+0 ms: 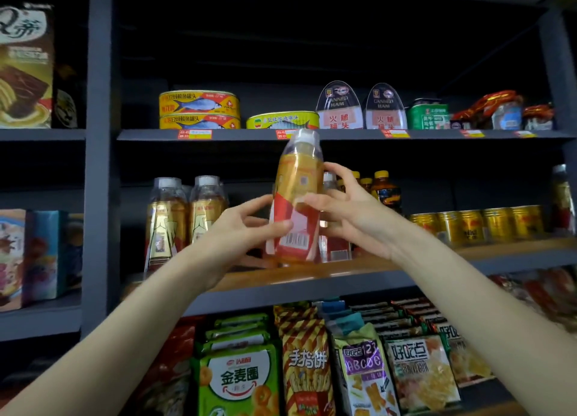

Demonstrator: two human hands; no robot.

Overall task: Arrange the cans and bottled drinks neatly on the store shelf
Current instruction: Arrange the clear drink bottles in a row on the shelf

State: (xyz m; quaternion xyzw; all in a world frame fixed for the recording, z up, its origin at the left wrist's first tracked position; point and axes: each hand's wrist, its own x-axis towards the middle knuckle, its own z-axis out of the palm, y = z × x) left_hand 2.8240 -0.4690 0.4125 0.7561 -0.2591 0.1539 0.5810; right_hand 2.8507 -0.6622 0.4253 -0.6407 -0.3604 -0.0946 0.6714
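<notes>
A clear bottle of amber drink (298, 184) with a white cap and a red and gold label stands upright in the air, just above the middle shelf board (374, 267). My left hand (240, 228) grips its lower left side, thumb across the label. My right hand (346, 206) holds its right side with curled fingers. Two matching bottles (184, 216) stand on the shelf to the left. Another one (335, 244) is partly hidden behind the held bottle. Small dark bottles with yellow caps (379, 187) stand behind my right hand. Gold cans (477, 225) line up at the right.
The shelf above holds yellow fish tins (199, 108), canned ham (340, 106) and other tins. Snack bags (306, 362) fill the shelf below. A grey upright post (100, 166) divides off the left bay with boxed cakes (25, 66). Bare board lies between the left bottles and the held one.
</notes>
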